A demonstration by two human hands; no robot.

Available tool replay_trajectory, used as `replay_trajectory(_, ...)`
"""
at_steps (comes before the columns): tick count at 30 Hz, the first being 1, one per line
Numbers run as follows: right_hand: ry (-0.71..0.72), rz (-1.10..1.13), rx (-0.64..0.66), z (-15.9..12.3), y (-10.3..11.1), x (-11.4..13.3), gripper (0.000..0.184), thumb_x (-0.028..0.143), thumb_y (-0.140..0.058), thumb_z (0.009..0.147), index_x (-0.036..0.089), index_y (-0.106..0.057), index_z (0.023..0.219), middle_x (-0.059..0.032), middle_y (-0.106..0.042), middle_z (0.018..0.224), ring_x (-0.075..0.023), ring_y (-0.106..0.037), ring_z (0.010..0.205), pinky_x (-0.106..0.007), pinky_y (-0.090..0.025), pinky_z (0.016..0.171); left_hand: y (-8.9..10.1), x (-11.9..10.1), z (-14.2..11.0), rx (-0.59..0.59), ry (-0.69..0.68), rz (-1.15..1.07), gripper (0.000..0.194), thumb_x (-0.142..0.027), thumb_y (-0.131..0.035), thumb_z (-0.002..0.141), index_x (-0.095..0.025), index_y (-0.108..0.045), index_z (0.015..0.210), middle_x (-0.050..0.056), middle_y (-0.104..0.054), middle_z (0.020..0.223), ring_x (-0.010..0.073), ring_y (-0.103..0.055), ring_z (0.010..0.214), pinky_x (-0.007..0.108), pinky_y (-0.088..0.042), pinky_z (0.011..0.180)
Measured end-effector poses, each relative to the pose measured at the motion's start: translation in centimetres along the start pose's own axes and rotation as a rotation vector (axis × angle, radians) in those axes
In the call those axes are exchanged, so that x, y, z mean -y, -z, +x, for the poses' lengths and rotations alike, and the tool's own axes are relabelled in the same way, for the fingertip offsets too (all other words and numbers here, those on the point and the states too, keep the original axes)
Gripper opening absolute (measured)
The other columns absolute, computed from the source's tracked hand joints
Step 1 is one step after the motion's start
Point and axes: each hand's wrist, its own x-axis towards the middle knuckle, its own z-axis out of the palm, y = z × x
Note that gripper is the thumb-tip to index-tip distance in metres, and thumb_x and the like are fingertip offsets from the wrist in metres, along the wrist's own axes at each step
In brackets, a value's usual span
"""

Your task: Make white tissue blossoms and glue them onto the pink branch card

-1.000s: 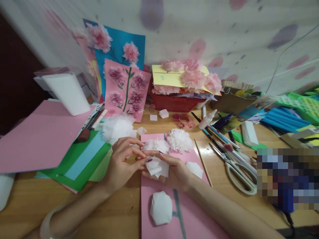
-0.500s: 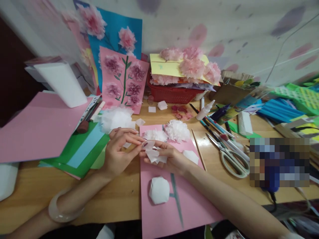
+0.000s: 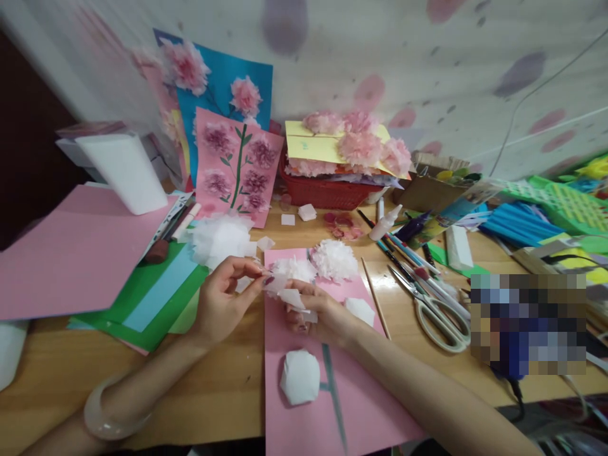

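Note:
My left hand (image 3: 222, 305) pinches the edge of a thin white tissue paper piece (image 3: 276, 285) between thumb and fingertips. Several more tissue paper squares (image 3: 291, 297) are caught in the curled fingers of my right hand (image 3: 329, 315). Both hands hover over a pink sheet (image 3: 297, 429) with a painted grey-green stem (image 3: 334, 396). On that sheet sit a ruffled white paper flower (image 3: 334, 259), a second, flatter flower (image 3: 291, 270) partly behind my fingers, and two smooth white paper pads, one near the front (image 3: 301, 377) and one by my right wrist (image 3: 360, 311).
Left of the sheet lies a loose heap of white tissue squares (image 3: 221, 240). Scissors (image 3: 439, 316), a thin wooden stick (image 3: 375, 297) and a glue bottle (image 3: 386, 223) lie or stand to the right. Behind are a red basket (image 3: 325, 191) and a pink flower picture (image 3: 232, 171).
My left fingertips have drawn a tissue piece leftward from the squares in my right hand. My right fingers have curled and turned, and the squares now stand apart. The view dipped and came back.

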Motion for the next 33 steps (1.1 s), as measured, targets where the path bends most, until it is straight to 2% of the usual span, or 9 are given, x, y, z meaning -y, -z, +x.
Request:
replay_trajectory(4, 0.003, -0.023, 0.011, -0.1, 0.0, 0.1, 0.030, 0.010, -0.071, 0.069, 0.014, -0.061, 0.097, 0.0033, -0.056, 0.062, -0.0051, -0.044, 0.045, -0.018, -0.036, 0.045, -0.2, -0.6, 0.2, -0.036, 0.068, -0.026, 0.015, -0.021, -0.073, 0.074, -0.019, -0.059, 0.078, 0.000, -0.069, 0.078, 0.0141, -0.069, 0.076, 0.024, -0.056, 0.070)
replay_trajectory(8, 0.004, -0.122, 0.002, -0.2, 0.0, 0.2, 0.035, 0.013, -0.070, 0.070, 0.013, -0.063, 0.104, 0.0048, -0.053, 0.060, -0.0060, -0.044, 0.046, -0.020, -0.046, 0.045, 0.7, 0.2, 1.4, -0.161, 0.110, 0.004, 0.019, -0.029, -0.072, 0.074, -0.020, -0.057, 0.082, 0.001, -0.067, 0.080, 0.0158, -0.066, 0.077, 0.029, -0.055, 0.073)
replay_trajectory(11, 0.047, -0.176, -0.015, -0.2, -0.1, 0.1, 0.034, 0.019, -0.075, 0.068, 0.016, -0.064, 0.099, 0.0053, -0.053, 0.062, -0.0056, -0.044, 0.046, -0.021, -0.050, 0.044, 2.2, 1.7, 3.0, -0.279, 0.077, 0.210, 0.020, -0.032, -0.070, 0.076, -0.019, -0.058, 0.086, 0.003, -0.065, 0.086, 0.0192, -0.063, 0.082, 0.037, -0.051, 0.082)
replay_trajectory(14, 0.182, -0.284, -0.085, -0.1, -0.4, -0.2, 0.026, 0.027, -0.076, 0.071, 0.017, -0.064, 0.092, 0.0052, -0.053, 0.068, -0.0044, -0.046, 0.045, -0.020, -0.051, 0.041, 2.9, 2.2, 3.6, -0.327, -0.092, 0.498, 0.015, -0.031, -0.067, 0.079, -0.020, -0.061, 0.088, 0.006, -0.065, 0.095, 0.0251, -0.058, 0.100, 0.046, -0.041, 0.097)
replay_trajectory(17, 0.315, -0.414, -0.167, -0.2, -0.7, -0.5, 0.024, 0.033, -0.074, 0.075, 0.018, -0.063, 0.089, 0.0042, -0.054, 0.078, -0.0040, -0.050, 0.046, -0.021, -0.054, 0.042, 2.2, 1.0, 2.5, -0.110, -0.147, 0.441, 0.015, -0.034, -0.061, 0.085, -0.022, -0.063, 0.092, 0.003, -0.066, 0.089, 0.0218, -0.061, 0.091, 0.040, -0.043, 0.092)
replay_trajectory(20, 0.397, -0.484, -0.217, -0.3, -1.0, -0.5, 0.025, 0.036, -0.074, 0.076, 0.018, -0.060, 0.088, 0.0040, -0.053, 0.080, -0.0049, -0.053, 0.049, -0.021, -0.055, 0.043, 0.8, -0.6, 0.8, 0.215, -0.037, 0.314, 0.022, -0.033, -0.067, 0.079, -0.022, -0.063, 0.097, -0.001, -0.067, 0.077, 0.0184, -0.063, 0.078, 0.035, -0.046, 0.083)
replay_trajectory(22, 0.437, -0.495, -0.234, -0.2, -1.0, -0.5, 0.027, 0.037, -0.074, 0.075, 0.019, -0.058, 0.087, 0.0044, -0.052, 0.078, -0.0054, -0.053, 0.051, -0.021, -0.055, 0.044, 0.2, -1.1, 0.1, 0.304, 0.051, 0.241, 0.027, -0.029, -0.070, 0.075, -0.021, -0.062, 0.099, 0.000, -0.069, 0.080, 0.0181, -0.065, 0.079, 0.032, -0.047, 0.078)
replay_trajectory(28, 0.374, -0.449, -0.250, -0.1, -0.9, -0.7, 0.032, 0.048, -0.067, 0.079, 0.021, -0.053, 0.089, 0.0047, -0.053, 0.069, -0.0087, -0.052, 0.048, -0.023, -0.051, 0.039, -0.1, -0.9, 0.1, 0.229, 0.200, 0.064, 0.020, -0.024, -0.068, 0.076, -0.020, -0.062, 0.095, 0.002, -0.068, 0.084, 0.0153, -0.066, 0.080, 0.025, -0.049, 0.070)
replay_trajectory(33, 0.265, -0.492, -0.322, -0.5, -1.5, -0.5, 0.033, 0.052, -0.063, 0.081, 0.022, -0.051, 0.085, 0.0090, -0.042, 0.055, -0.0041, -0.029, 0.035, -0.017, -0.022, 0.032, -0.1, -0.8, 0.2, 0.177, 0.179, 0.034, 0.020, -0.024, -0.069, 0.076, -0.019, -0.062, 0.095, 0.002, -0.068, 0.085, 0.0145, -0.065, 0.081, 0.024, -0.050, 0.071)
